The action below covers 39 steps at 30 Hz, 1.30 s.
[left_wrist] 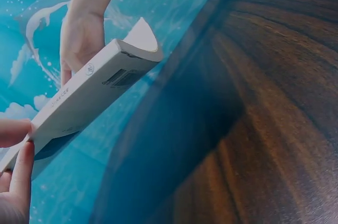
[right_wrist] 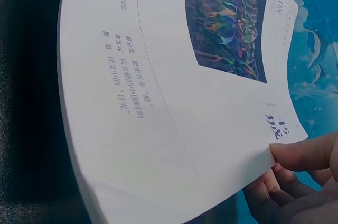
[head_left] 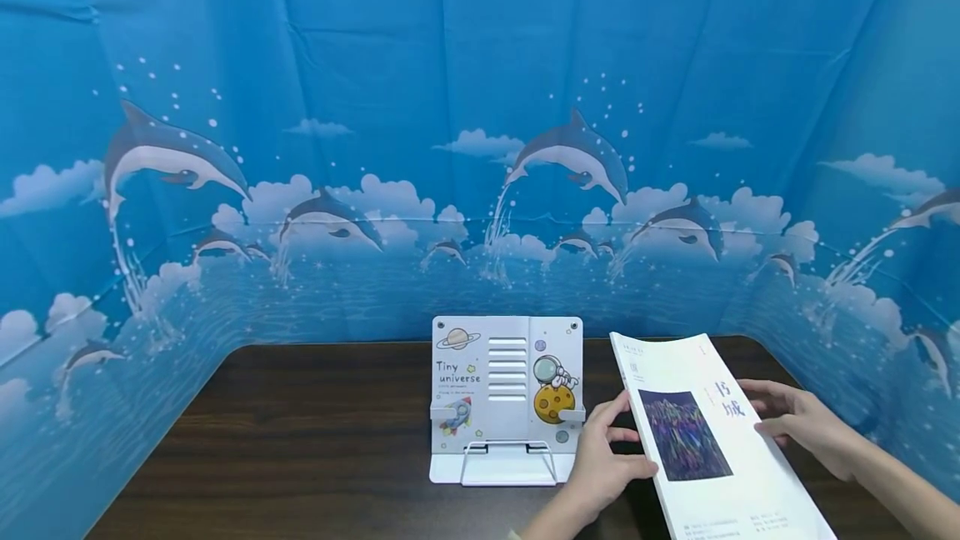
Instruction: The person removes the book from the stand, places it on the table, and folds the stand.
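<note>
A white paperback magazine [head_left: 693,423] with a dark, colourful picture on its cover is held up over the right side of the table. My left hand [head_left: 606,461] grips its spine edge, thumb on the cover and fingers beneath, as the left wrist view also shows at the spine [left_wrist: 79,92]. On the opposite edge my right hand [head_left: 806,427] pinches the magazine, its thumb [right_wrist: 306,152] on the cover and the other fingers underneath. The magazine bends slightly between both hands. Just left of it stands a white book stand [head_left: 508,407] printed with an astronaut, a rocket and "Tiny universe".
The book stand has a wire support [head_left: 510,461] folded out in front and small page clips on its sides. Dark wood-grain table [head_left: 300,432] extends to the left. A blue dolphin-print cloth [head_left: 420,107] hangs behind and along both sides of the table.
</note>
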Tool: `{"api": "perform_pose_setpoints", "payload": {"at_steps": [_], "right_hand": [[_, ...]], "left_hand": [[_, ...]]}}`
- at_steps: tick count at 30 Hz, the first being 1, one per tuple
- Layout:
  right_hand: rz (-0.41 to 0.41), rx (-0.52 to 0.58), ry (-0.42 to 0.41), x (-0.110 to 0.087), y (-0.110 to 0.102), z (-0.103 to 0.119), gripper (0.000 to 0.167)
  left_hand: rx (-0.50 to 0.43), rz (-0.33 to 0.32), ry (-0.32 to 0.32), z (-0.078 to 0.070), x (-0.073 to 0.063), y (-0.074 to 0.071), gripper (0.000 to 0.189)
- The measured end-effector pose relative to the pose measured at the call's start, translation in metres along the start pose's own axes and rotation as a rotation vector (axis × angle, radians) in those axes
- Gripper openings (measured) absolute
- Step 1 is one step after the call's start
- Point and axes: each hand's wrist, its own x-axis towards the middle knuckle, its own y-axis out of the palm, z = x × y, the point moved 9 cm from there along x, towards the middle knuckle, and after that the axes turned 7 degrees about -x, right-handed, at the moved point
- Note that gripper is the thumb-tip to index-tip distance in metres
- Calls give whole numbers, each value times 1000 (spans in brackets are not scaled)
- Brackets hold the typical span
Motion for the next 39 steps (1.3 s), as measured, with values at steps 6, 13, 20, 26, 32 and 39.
{"api": "perform_pose_setpoints", "payload": {"at_steps": [6,13,20,26,32,39], "right_hand": [[9,20,30,2,1,-10,68],[44,36,29,5,6,-17,67],[47,40,44,9,10,-28,67],[45,54,54,10,13,-33,66],[12,16,78,12,12,-39,67],[26,33,57,12,15,-41,67]], "left_hand": [[49,-47,-12,9,-1,-1,80],[102,-70,12,15,-4,0,79],[116,-84,-41,19,-5,3,74],[151,-93,-22,22,-6,4,73],[177,-92,4,25,-6,6,73],[210,-108,-11,28,-5,4,72]]}}
